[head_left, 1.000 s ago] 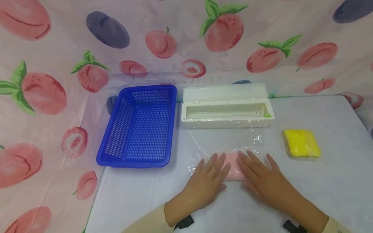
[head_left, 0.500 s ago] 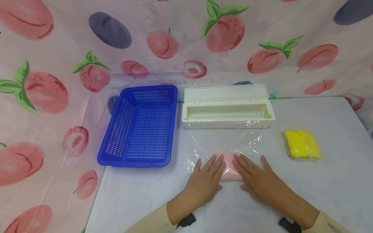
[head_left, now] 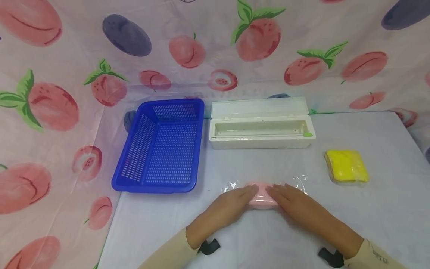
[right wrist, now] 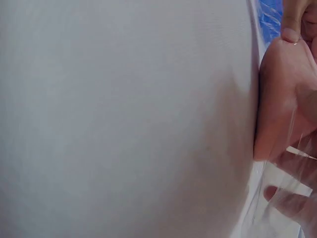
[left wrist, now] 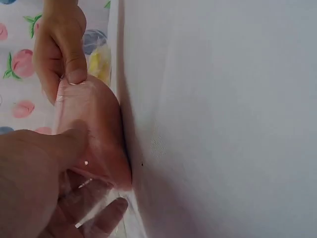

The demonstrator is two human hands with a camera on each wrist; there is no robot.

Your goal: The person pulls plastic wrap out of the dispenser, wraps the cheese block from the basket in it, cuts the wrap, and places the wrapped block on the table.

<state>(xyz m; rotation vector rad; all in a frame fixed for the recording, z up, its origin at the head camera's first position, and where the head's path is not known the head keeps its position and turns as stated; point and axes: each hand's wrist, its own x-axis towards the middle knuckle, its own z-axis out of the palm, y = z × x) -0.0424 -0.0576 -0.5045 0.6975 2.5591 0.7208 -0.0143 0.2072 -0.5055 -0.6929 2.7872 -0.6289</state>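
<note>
A pink, soft-looking slab (head_left: 262, 196), its exact kind unclear, lies on the table with clear plastic film (head_left: 300, 183) around it. My left hand (head_left: 226, 205) grips its left end, the thumb on the near face and the fingers behind, under film, as the left wrist view shows. At the other end my right hand (head_left: 299, 205) holds it likewise, thumb (left wrist: 76, 74) pressed on the near face. Crinkled film sticks out beyond both hands. Behind them stands a white film dispenser box (head_left: 262, 143) with its lid raised and a green slider at the right.
Left of the box stands a blue perforated basket (head_left: 173, 153). A yellow, film-wrapped square packet (head_left: 347, 166) lies to the right. The white-covered table (head_left: 161, 228) meets a fruit-print curtain (head_left: 201, 22) at the back and left.
The film that stretched from the dispenser box to the slab is now drawn in around the slab. Both hands have gone from lying flat on it to gripping its ends with bent fingers.
</note>
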